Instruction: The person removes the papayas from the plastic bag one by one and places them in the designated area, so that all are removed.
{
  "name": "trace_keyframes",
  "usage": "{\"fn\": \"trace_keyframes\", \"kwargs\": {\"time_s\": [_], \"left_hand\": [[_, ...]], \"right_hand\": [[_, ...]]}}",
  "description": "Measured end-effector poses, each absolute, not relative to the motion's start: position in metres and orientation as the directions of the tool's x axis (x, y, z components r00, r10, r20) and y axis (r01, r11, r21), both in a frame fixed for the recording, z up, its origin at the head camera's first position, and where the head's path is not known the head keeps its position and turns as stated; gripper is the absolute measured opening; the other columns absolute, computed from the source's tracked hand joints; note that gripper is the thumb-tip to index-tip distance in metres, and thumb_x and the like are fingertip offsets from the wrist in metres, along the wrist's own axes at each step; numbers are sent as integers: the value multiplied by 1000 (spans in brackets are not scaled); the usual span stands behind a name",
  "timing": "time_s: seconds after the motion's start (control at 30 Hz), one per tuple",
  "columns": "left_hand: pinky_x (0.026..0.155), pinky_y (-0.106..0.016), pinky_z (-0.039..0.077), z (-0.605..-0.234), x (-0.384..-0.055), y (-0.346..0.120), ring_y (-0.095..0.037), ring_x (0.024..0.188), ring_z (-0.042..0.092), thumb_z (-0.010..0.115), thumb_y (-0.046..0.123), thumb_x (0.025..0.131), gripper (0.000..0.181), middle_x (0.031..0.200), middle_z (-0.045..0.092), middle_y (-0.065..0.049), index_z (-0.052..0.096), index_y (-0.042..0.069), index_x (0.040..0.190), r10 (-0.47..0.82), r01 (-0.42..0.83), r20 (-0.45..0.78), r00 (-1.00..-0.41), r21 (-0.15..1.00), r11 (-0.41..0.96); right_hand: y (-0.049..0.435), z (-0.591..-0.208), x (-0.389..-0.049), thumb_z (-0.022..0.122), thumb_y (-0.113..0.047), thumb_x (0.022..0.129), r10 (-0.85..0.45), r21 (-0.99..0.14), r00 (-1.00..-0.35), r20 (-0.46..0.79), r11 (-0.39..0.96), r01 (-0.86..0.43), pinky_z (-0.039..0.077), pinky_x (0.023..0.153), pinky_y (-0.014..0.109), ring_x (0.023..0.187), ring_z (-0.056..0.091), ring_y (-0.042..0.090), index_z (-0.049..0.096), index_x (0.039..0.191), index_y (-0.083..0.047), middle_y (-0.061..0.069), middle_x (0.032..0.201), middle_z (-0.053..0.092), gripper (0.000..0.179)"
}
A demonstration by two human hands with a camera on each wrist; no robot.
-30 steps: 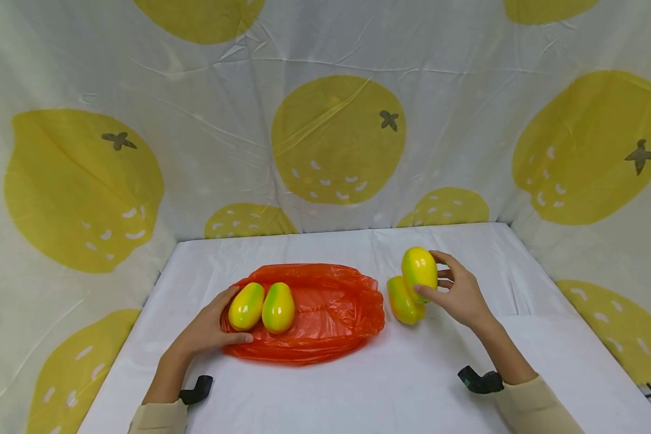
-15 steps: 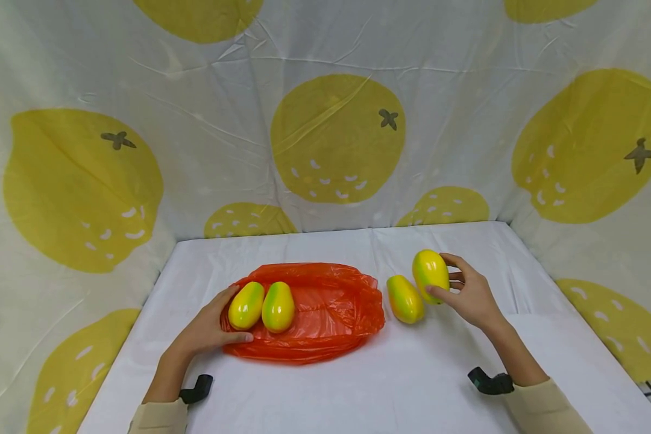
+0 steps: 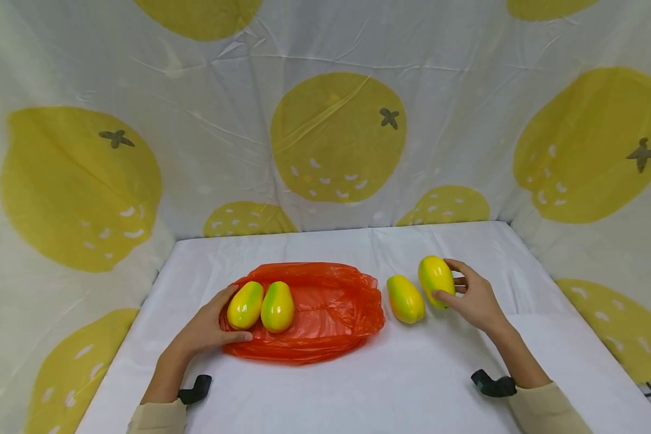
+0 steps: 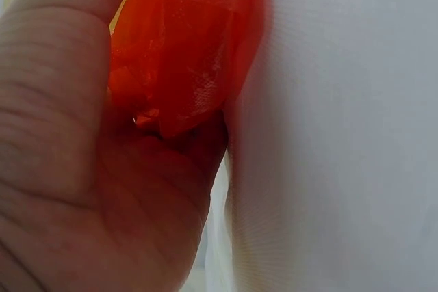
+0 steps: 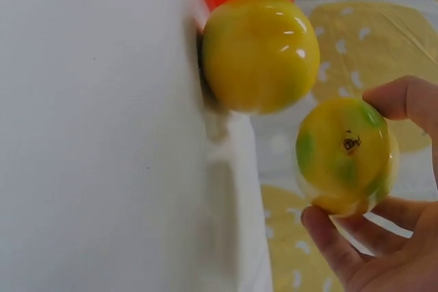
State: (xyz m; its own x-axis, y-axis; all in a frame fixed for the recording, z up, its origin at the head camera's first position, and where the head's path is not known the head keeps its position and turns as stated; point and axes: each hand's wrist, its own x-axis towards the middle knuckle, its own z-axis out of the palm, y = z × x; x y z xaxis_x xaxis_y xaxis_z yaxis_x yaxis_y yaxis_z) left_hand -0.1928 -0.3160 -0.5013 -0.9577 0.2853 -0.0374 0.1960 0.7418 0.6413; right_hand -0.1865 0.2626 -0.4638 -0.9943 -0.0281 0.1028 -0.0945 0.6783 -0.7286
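My right hand [image 3: 474, 301] pinches a glossy yellow-green papaya [image 3: 436, 281] between thumb and fingertips. In the right wrist view this papaya [image 5: 348, 155] shows its dark stem spot, held apart from the white cloth. A second papaya [image 3: 405, 299] lies on the cloth just left of it. My left hand [image 3: 208, 325] curls round the left end of a red plastic bag [image 3: 331, 313], thumb along its near side. Two more papayas, one left [image 3: 246, 305] and one right [image 3: 278, 307], lie side by side on the bag near that hand. In the left wrist view, red plastic [image 4: 185, 46] fills the grasp.
A white cloth [image 3: 325, 398] covers the table. Behind and at both sides hangs a curtain [image 3: 206, 132] printed with big yellow fruit. A dark wrist mount sits below each hand, one left [image 3: 195, 390] and one right [image 3: 493, 384].
My right hand has shifted right and a little lower with its papaya, which no longer overlaps the one lying on the cloth. My left hand and the bag have stayed in place.
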Motion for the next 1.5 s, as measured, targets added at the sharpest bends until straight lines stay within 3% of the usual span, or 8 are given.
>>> {"fn": "trace_keyframes", "kwargs": {"time_s": [0.77,1.5], "left_hand": [[110,-71,41,-504,-190,-317,-44,147,37,88,57,72,120,165,33,-16,24,13,163,276,186,-43,-960,636,749],[109,-70,43,-503,-193,-314,-41,147,38,87,58,73,119,164,34,-14,23,16,164,268,179,-44,-962,642,746]], "right_hand": [[264,-488,-192,73,-40,92,-14,-683,-1000,4,730,-13,58,96,56,121,59,45,39,156,-8,24,153,46,79],[265,-492,-190,69,-40,96,-56,-679,-998,-10,733,-34,57,98,57,122,60,45,36,158,-10,25,155,45,76]]}}
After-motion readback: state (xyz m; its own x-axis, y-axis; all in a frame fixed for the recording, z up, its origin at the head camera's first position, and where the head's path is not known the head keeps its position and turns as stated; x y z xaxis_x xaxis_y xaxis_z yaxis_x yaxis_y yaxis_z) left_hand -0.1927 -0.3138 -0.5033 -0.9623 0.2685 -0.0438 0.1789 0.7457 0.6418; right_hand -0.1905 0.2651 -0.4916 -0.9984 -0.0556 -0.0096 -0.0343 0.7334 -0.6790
